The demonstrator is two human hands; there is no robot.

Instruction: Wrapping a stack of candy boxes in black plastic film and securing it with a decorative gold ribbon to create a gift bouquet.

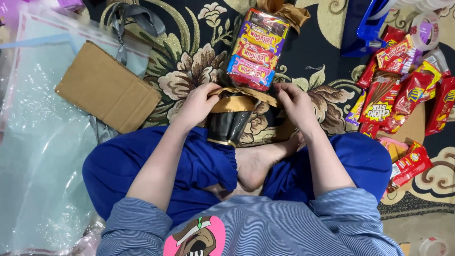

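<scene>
Floral carpet | left hand, right hand pinch satin ribbon | glossy bouquet

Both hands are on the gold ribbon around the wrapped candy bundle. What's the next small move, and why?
Probably pull the two ribbon ends apart to snug the band. The left hand and right hand each pinch the gold ribbon on opposite sides of the black-wrapped candy bundle, and the ribbon looks looped around its neck but slack, with no finished bow visible.
</scene>
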